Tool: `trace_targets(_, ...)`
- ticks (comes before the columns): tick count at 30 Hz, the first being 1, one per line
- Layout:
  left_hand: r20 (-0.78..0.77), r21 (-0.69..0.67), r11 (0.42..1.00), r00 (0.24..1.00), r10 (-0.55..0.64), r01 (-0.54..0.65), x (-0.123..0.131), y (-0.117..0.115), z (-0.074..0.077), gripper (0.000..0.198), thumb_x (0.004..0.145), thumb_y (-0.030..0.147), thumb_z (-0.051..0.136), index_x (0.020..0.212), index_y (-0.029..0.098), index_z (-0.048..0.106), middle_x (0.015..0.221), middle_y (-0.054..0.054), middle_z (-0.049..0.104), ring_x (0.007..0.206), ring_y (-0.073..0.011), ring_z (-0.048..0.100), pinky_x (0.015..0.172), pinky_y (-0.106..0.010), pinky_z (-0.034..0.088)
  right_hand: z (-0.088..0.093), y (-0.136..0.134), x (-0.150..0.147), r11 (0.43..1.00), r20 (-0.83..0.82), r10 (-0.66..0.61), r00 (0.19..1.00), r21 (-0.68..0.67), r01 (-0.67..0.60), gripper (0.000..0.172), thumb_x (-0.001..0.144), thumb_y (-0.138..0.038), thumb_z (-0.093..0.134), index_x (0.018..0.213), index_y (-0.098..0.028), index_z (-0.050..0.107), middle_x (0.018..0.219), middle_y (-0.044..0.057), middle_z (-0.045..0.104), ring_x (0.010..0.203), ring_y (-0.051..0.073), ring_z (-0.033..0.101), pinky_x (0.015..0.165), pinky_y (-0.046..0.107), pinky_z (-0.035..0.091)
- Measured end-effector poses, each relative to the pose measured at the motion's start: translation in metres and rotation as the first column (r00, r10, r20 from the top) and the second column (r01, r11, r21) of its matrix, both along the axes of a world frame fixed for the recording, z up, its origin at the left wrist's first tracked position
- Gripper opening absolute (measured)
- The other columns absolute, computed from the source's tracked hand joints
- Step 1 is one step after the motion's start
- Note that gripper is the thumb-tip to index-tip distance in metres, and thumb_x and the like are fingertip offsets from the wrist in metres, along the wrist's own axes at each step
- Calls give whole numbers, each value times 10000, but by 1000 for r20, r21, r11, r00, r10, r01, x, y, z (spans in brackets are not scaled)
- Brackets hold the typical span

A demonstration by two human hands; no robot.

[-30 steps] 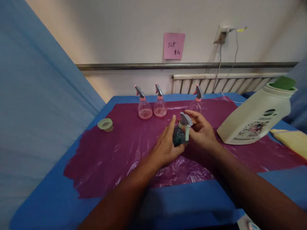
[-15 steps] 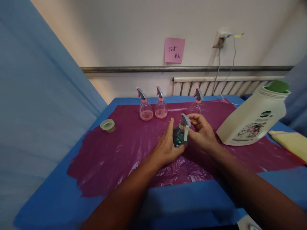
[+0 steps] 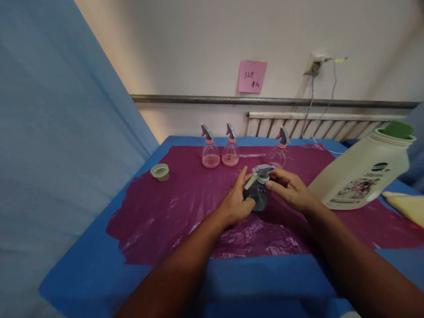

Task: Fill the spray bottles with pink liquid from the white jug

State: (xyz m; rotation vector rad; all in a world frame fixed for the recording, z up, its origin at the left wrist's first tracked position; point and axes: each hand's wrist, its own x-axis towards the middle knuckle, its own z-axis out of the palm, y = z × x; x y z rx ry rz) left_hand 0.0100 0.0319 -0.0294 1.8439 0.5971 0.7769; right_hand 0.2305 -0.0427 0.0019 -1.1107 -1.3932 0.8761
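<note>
A small dark-green spray bottle (image 3: 261,198) with a grey head and pale green trigger stands between my hands on the purple plastic sheet (image 3: 185,207). My left hand (image 3: 236,203) is wrapped round the bottle's left side, index finger pointing up. At the collar, the thumb and fingers of my right hand (image 3: 289,187) pinch the spray head from the right. The trigger points to the left. Behind are two clear spray bottles with pink liquid, one (image 3: 211,157) beside the other (image 3: 231,154). A third clear spray bottle (image 3: 278,154) is partly hidden behind my right hand.
A large cream jug (image 3: 361,176) with a green piece in its mouth leans at the right, near a yellow cloth (image 3: 404,205). A small lidded tub (image 3: 160,172) sits at the left. A blue curtain (image 3: 66,132) borders the left side.
The spray head has turned, its trigger swinging from facing me to pointing left. My right hand has shifted round the collar. The whole view has moved slightly.
</note>
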Motion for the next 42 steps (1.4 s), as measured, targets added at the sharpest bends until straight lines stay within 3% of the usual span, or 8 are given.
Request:
trace_targets(4,72,25,978,976,203,-206,5,10,-4,1034,832,63,644,1813,228,360,1750,-168,600,1616,-326,598,1364,-542,472,5,4,4,988,-19,-152,988,-8,152,460,812,-534,1010,1158,-266,868,1102,60,874,998,262,797,958,420,635)
trace_targets(9,104,35,924,921,375,-380,10,15,-7,857,885,87,634,1717,240,492,1557,-162,730,1415,-309,738,1226,-529,584,28,26,4,942,57,-337,940,30,335,422,780,-508,984,1047,-240,796,894,20,790,822,206,710,778,349,585)
trace_targets(15,31,186,927,945,325,-325,9,3,-4,753,932,103,641,1667,244,550,1524,-138,754,1422,-297,729,1265,-514,566,43,92,8,851,217,-525,823,131,508,465,776,-567,869,1044,-196,786,937,64,809,860,240,727,830,392,584)
trace_targets(20,-27,340,911,966,256,-232,3,-3,3,637,987,139,621,1619,214,585,1484,-133,774,1407,-306,728,1253,-525,580,34,149,17,760,285,-642,712,114,640,409,781,-490,849,1023,-171,768,1021,143,842,925,284,755,862,417,597)
trace_targets(25,-48,384,896,964,260,-223,1,-3,4,586,1015,167,615,1600,200,600,1460,-133,784,1384,-310,737,1243,-533,587,20,178,16,662,371,-718,588,103,743,394,816,-425,824,1113,-171,777,1113,173,848,1037,335,771,999,492,598)
trace_targets(30,-66,399,889,961,270,-223,2,-4,3,583,1025,181,616,1608,176,604,1453,-151,785,1376,-320,740,1248,-540,584,16,182,18,627,432,-730,529,116,770,418,855,-448,817,1171,-176,794,1158,187,839,1124,368,766,1065,514,580)
trace_targets(36,-108,409,892,960,259,-194,1,-2,1,588,1033,195,606,1620,154,595,1431,-164,794,1312,-334,760,1206,-575,603,17,181,17,663,442,-704,556,126,738,470,854,-416,817,1235,-142,790,1203,224,840,1158,397,788,1079,538,592)
trace_targets(42,-77,420,881,959,274,-218,-1,3,1,560,1039,192,616,1598,199,607,1381,-132,819,1311,-304,773,1203,-521,613,20,124,9,695,355,-718,599,308,650,532,941,-465,750,1398,-195,720,1392,196,803,1257,347,759,1153,545,587)
